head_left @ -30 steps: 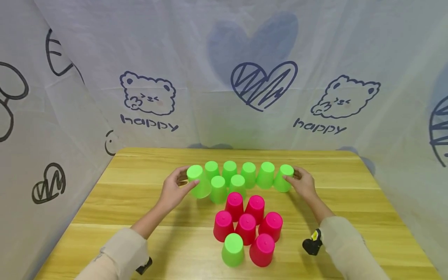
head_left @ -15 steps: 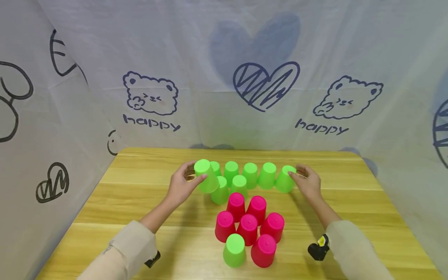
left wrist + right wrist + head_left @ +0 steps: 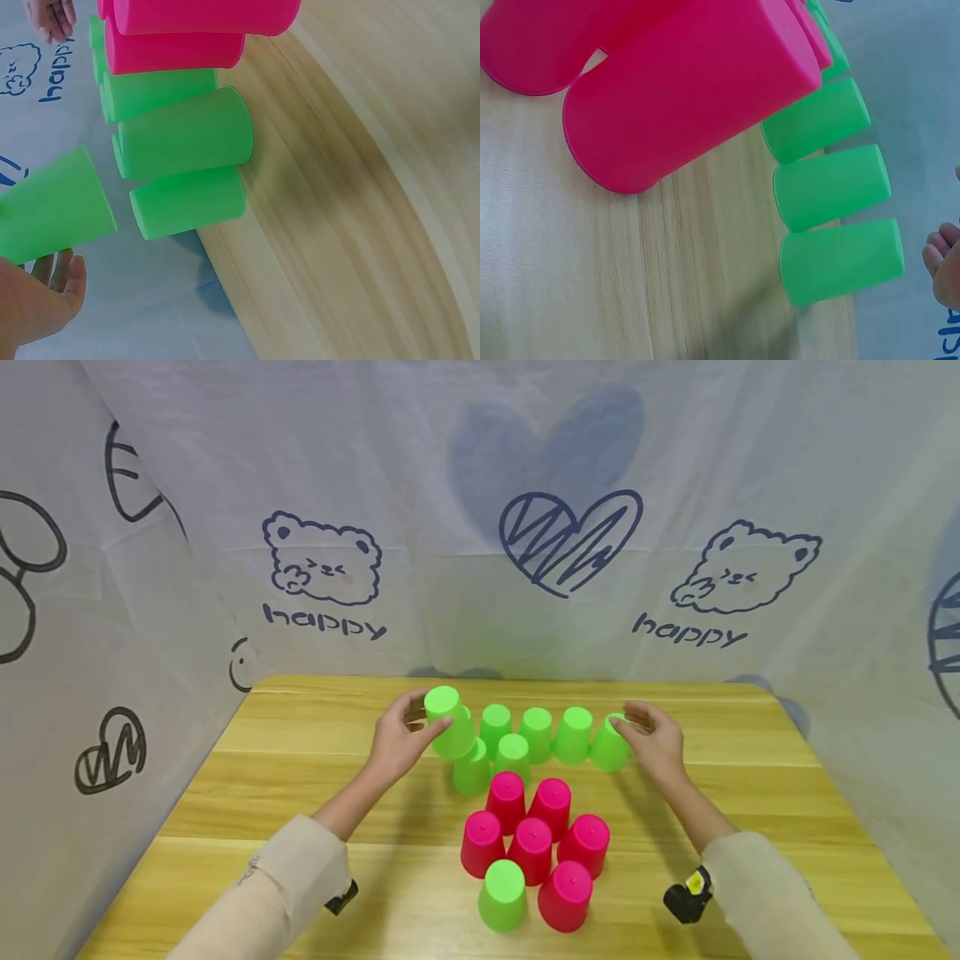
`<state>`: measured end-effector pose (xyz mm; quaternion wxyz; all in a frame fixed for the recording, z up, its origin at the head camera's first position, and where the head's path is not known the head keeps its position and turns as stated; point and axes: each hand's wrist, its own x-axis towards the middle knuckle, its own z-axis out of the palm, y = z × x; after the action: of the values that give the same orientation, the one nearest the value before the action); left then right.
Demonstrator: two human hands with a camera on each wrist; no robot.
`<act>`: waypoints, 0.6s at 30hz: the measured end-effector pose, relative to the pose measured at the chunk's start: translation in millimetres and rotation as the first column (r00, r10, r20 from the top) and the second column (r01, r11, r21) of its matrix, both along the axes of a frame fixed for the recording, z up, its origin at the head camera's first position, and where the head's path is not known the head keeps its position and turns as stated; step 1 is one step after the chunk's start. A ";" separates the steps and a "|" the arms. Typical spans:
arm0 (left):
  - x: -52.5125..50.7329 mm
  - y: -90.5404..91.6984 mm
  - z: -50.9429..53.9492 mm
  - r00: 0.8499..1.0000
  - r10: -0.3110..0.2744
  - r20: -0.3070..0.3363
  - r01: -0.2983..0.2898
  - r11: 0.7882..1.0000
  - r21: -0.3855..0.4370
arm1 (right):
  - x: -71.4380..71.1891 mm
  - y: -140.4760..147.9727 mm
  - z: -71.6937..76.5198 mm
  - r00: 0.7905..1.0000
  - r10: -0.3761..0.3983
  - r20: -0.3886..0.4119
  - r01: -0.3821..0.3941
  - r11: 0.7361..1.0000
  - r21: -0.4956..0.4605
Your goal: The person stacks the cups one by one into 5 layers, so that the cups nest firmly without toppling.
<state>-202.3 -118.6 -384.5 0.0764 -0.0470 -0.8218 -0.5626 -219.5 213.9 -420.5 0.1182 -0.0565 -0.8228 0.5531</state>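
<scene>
Head: the left hand (image 3: 400, 739) grips 1 raised green cup (image 3: 456, 737), not yet set down; 5 stand in the back row (image 3: 536, 739). Left wrist: it hangs clear. Right wrist: the right hand (image 3: 949, 270), cropped, seems relaxed, empty, near the end cup (image 3: 841, 262).

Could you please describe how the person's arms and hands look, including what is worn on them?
The left hand and right hand wear no gloves. The left sleeve and right sleeve are loose and cream-coloured, leaving part of each forearm bare. A small black object shows by the left cuff; a black piece with a yellow patch shows by the right.
</scene>
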 end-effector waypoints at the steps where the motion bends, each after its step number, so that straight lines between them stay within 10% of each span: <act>1: -0.5 1.1 0.9 1.000 -0.002 0.002 0.002 1.000 -0.003 | 0.6 -1.7 1.4 1.000 0.003 0.000 -0.003 1.000 0.002; 18: -21.4 9.6 4.4 1.000 0.007 -0.026 -0.007 1.000 -0.015 | 2.1 -25.4 3.1 0.992 0.102 0.080 -0.099 0.994 -0.042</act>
<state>-223.7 -108.9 -380.1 0.0887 -0.0519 -0.8252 -0.5555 -217.4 188.4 -417.4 0.0553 -0.0400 -0.8180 0.5712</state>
